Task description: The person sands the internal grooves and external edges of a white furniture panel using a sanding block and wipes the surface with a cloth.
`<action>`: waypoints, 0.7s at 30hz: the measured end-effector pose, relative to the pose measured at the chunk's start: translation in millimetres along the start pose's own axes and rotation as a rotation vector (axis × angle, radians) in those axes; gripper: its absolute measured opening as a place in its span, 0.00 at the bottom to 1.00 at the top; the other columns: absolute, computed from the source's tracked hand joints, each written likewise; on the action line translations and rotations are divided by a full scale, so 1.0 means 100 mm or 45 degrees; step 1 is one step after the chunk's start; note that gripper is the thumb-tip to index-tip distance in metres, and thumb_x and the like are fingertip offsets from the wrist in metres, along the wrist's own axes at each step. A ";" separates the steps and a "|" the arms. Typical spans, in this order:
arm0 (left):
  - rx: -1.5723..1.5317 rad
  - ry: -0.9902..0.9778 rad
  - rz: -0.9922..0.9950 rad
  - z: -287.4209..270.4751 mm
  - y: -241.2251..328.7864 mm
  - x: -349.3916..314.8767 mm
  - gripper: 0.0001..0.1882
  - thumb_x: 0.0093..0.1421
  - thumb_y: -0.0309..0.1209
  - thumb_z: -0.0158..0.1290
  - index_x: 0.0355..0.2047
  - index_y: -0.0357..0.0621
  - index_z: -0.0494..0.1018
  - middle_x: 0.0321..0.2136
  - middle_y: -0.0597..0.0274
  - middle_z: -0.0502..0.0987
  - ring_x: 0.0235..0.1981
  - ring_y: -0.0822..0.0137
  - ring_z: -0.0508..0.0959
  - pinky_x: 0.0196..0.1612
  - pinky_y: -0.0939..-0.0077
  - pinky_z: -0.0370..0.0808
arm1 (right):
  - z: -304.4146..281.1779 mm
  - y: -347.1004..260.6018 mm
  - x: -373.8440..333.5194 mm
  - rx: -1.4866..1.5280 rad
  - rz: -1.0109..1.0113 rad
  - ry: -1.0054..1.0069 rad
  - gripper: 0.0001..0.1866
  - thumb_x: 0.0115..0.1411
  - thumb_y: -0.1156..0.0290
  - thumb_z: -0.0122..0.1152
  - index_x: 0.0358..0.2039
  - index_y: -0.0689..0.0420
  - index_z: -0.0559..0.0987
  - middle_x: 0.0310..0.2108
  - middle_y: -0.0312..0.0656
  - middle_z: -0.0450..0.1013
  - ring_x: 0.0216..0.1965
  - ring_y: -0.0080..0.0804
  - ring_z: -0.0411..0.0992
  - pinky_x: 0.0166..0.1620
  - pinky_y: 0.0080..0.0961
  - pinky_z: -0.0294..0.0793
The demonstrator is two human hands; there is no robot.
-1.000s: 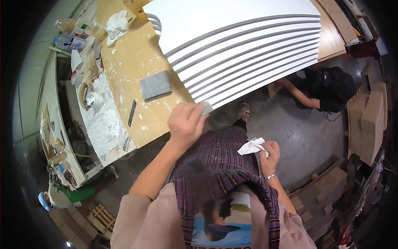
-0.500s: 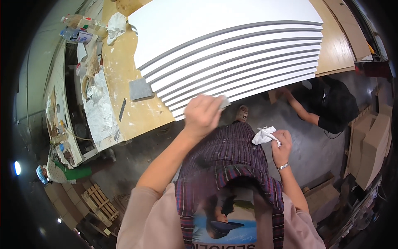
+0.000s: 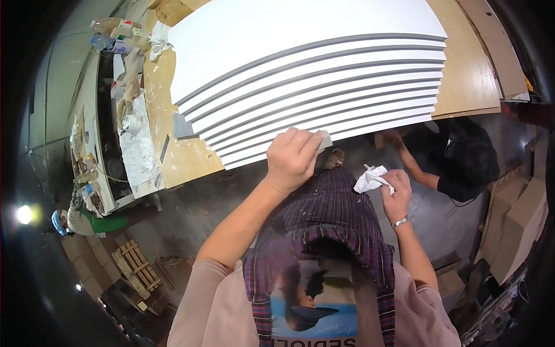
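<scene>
My left hand (image 3: 292, 160) is closed around a small grey sanding block (image 3: 327, 140), pressed to the front edge of the nearest white panel. Several white panels (image 3: 260, 69) lie stepped one over another, their dark grey edges showing as stripes. Off to the right and lower, my right hand (image 3: 396, 195) grips a crumpled white cloth (image 3: 370, 180), away from the panels. Part of the cloth sticks out beyond the fingers. A larger grey block (image 3: 183, 126) rests on the table beside the panels' left corners.
The wooden table (image 3: 193, 162) bears a dark flat strip (image 3: 165, 148). Bottles (image 3: 113, 43), a tape roll (image 3: 124, 110) and crumpled white sheeting (image 3: 139, 159) lie at the left. A co-worker in black (image 3: 468, 153) crouches beyond the table's right front. Cardboard boxes (image 3: 514, 222) stand at the right.
My left hand has slid right along the panel's edge with the sanding block. My right hand still holds the cloth, almost in place. The view has shifted slightly.
</scene>
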State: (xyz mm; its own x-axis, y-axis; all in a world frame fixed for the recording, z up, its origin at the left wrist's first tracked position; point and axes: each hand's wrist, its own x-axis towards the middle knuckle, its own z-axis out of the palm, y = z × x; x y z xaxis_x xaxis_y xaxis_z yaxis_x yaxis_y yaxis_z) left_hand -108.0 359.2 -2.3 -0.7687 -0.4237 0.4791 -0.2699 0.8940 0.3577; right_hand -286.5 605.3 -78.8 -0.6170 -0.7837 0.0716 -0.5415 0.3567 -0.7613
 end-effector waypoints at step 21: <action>-0.176 -0.061 0.450 1.47 0.95 1.38 0.08 0.48 0.28 0.58 0.30 0.44 0.74 0.25 0.64 0.69 0.28 0.61 0.74 0.28 0.67 0.69 | -0.35 0.23 -0.34 0.016 0.185 0.241 0.11 0.45 0.80 0.56 0.30 0.60 0.83 0.34 0.46 0.75 0.38 0.46 0.74 0.43 0.37 0.74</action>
State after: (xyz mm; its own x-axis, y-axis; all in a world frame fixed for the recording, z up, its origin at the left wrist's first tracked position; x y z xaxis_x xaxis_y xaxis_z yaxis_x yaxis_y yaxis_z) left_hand -325.2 406.6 -20.1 -0.8274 -0.0824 0.5555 0.0951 0.9543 0.2832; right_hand -297.9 657.9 -76.3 -0.7846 -0.6150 0.0790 -0.4327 0.4518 -0.7802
